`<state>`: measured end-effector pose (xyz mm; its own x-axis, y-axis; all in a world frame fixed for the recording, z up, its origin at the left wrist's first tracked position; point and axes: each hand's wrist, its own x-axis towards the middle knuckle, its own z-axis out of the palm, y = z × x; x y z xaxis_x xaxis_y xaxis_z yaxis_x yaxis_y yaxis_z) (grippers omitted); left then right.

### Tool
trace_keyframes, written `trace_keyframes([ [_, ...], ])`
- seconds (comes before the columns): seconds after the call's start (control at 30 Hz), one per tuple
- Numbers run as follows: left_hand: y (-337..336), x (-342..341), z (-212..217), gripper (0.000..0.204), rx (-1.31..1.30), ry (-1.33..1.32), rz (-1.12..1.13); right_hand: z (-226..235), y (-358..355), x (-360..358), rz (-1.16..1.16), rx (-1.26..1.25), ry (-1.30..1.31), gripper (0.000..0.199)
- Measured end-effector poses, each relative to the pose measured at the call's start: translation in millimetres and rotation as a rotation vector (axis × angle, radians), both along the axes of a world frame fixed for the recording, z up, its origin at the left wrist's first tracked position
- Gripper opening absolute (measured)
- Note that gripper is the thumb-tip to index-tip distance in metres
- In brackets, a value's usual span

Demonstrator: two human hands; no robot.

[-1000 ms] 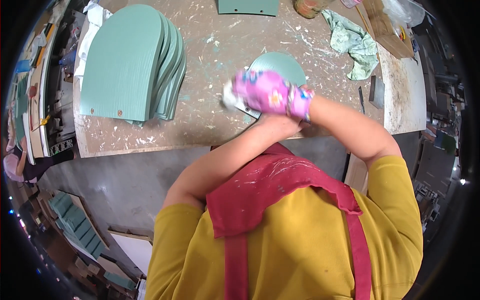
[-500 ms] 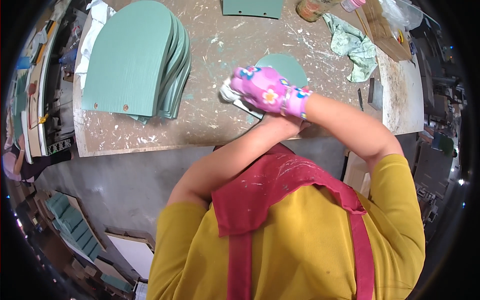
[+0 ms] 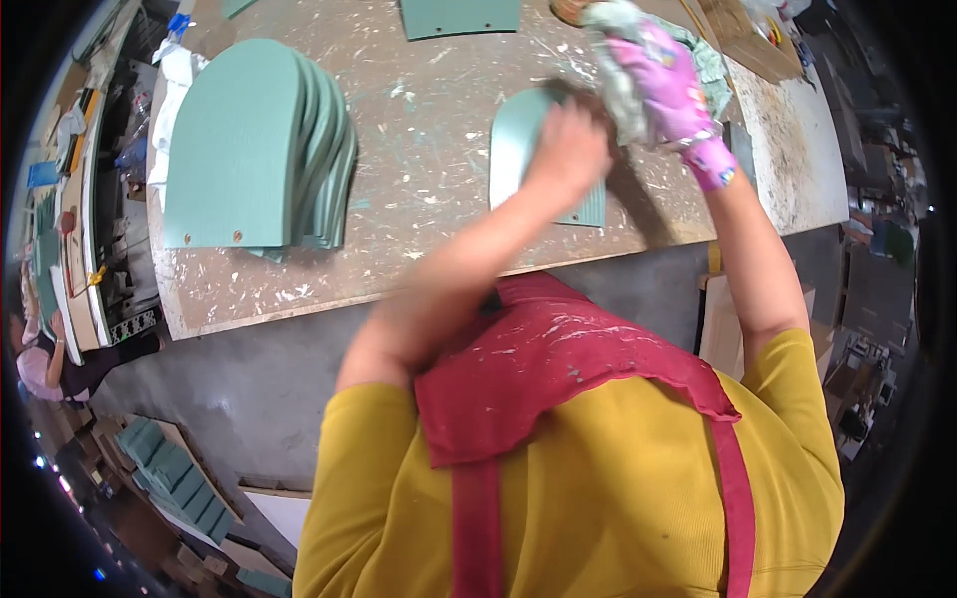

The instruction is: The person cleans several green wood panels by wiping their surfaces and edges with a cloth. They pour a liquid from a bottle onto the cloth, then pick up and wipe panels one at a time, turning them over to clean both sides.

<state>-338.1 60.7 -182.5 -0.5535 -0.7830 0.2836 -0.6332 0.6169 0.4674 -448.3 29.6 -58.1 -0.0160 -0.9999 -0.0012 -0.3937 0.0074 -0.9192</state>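
Observation:
A small green arched board (image 3: pixel 510 140) lies near the front of the workbench, its left side shining with reflected light. My bare left hand (image 3: pixel 572 151) is over the board's right part, with its fingers smeared by motion. Farther right, my right hand (image 3: pixel 666 88), in a pink flowered glove, grips a crumpled pale cloth (image 3: pixel 620 75). The cloth is blurred and hangs at the left of the glove. Behind that glove, part of a stained greenish rag (image 3: pixel 710 70) shows on the bench.
A stack of larger green arched boards (image 3: pixel 234 149) stands on the left of the paint-spattered workbench (image 3: pixel 419 189). Another green board (image 3: pixel 461 18) lies at the far edge. At the back right are a wooden box (image 3: pixel 753 40) and a jar (image 3: pixel 568 10), partly hidden.
My right hand has swung right and away from me with the cloth. My left hand has come out from beneath it and moved forward over the small board, uncovering its left side.

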Motion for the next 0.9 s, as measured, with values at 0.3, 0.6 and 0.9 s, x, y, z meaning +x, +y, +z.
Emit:
trace_keyframes([
  [0.3,-44,36,-4,0.047,-0.14,-0.187,-0.217,-76,127,1,0.377,-0.298,0.781,0.034],
  [0.6,-44,42,-4,0.046,-0.141,-0.159,-0.214,-68,128,15,0.541,-0.256,0.693,0.022],
  [0.9,-40,41,-4,0.045,-0.117,-0.115,-0.237,-78,136,51,0.495,-0.331,0.705,0.022],
])
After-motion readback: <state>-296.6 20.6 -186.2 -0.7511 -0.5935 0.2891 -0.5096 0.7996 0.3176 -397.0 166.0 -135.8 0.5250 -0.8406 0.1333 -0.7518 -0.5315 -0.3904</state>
